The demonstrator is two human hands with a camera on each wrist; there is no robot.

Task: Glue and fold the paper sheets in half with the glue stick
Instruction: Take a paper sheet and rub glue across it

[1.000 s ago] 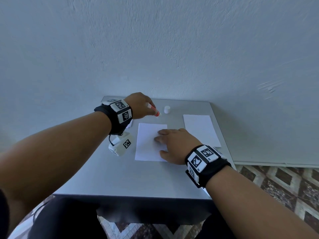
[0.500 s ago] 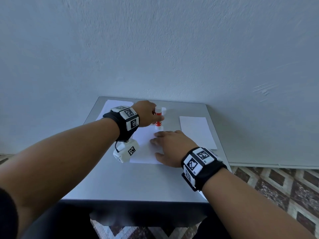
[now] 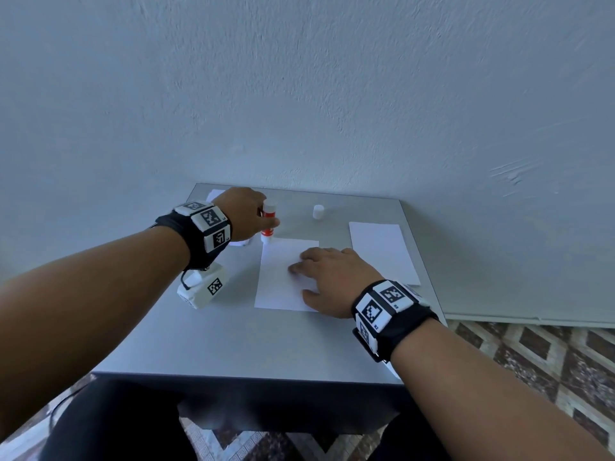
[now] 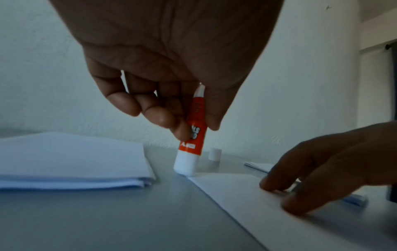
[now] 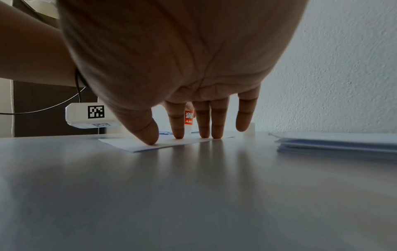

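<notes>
**Glue stick at the sheet's far corner**

The left hand (image 3: 244,212) pinches the glue stick (image 3: 268,221) between thumb and curled fingers, holding it upright with its white lower end down at the far left corner of the paper sheet (image 3: 279,277). From the left wrist view the tip sits right at that corner; whether it touches paper or table there is hard to tell.

The right hand (image 3: 327,277) lies flat on the same sheet, fingers straight and slightly spread, thumb and fingertips pressing the paper down onto the grey table (image 3: 233,341). The sheet lies in the middle of the table, unfolded.

A small white cap (image 3: 318,211) stands on its own farther back, apart from both hands. A stack of papers (image 3: 382,251) rests to the right, and another stack (image 4: 71,163) lies to the left, behind the left wrist.
</notes>
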